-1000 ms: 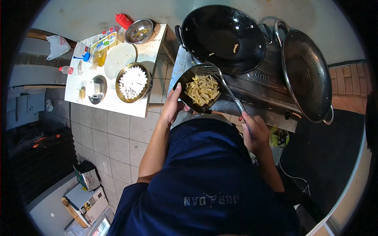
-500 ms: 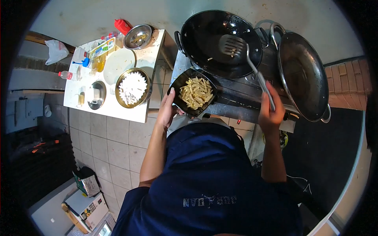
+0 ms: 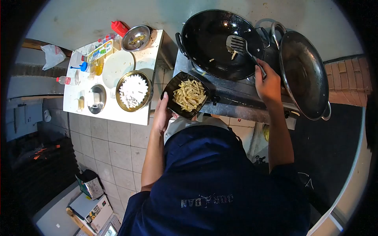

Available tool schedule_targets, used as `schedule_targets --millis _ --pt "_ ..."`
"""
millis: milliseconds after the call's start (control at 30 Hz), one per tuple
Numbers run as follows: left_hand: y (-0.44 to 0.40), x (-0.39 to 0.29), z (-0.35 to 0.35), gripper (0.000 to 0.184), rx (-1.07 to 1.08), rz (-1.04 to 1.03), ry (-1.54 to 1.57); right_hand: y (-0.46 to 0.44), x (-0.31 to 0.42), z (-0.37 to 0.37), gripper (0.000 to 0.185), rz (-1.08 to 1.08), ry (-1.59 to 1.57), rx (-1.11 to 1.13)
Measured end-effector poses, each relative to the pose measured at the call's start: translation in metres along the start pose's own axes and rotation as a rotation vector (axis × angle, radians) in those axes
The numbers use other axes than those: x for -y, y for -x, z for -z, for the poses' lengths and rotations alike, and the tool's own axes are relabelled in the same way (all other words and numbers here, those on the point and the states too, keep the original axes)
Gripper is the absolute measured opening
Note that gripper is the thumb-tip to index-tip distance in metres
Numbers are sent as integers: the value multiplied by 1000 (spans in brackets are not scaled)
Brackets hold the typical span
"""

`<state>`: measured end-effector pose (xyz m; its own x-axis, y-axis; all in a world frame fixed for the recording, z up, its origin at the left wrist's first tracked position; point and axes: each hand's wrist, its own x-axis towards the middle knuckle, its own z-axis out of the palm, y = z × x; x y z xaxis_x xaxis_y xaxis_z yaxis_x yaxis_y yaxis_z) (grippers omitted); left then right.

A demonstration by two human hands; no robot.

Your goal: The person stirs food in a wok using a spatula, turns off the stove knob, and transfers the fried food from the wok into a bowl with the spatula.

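Note:
My left hand (image 3: 160, 114) grips the near left side of a black square bowl (image 3: 170, 87), thumb over the rim. Short pale-yellow fried strips (image 3: 189, 95), perhaps fries, are heaped in it. My right hand (image 3: 269, 80) is closed around the handle of a slotted spatula (image 3: 236, 43). The spatula's head is inside a large black wok (image 3: 208, 39), with a few strips beside its edge. Another small piece lies alone on the wok's bottom. The bowl is in front of the wok, near the stove's (image 3: 232, 100) front edge.
To the right, a second wide pan (image 3: 303, 74) leans tilted beside the stove. On the left, a white table (image 3: 130, 116) bears a bowl of white rice-like food (image 3: 134, 91), a round plate (image 3: 118, 67), a steel bowl (image 3: 136, 38), a red bottle (image 3: 119, 28) and other bottles.
The black bowl and my left hand have shifted slightly left and toward me. My right hand has moved up toward the wok, and the spatula's head now sits by several strips.

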<state>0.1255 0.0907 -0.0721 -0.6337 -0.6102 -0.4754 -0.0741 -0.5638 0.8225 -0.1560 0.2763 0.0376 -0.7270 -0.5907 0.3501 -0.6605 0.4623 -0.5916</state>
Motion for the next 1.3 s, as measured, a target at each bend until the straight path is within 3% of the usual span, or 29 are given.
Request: schedule_targets --millis 267,667,933,1133,1300 --pt "-7 -1 10 53 7 35 21 32 12 -16 22 119 -104 -40" --pt "-18 -14 14 54 13 0 -3 38 20 -25 21 -108 -165 -32" --pt "-21 -17 11 54 18 -22 24 23 16 -41 20 61 -160 -83" --pt "-18 -19 8 54 24 10 -31 25 20 -21 21 -141 -229 55" --pt "-22 -14 10 53 28 8 -33 29 8 -15 23 -118 -271 88"
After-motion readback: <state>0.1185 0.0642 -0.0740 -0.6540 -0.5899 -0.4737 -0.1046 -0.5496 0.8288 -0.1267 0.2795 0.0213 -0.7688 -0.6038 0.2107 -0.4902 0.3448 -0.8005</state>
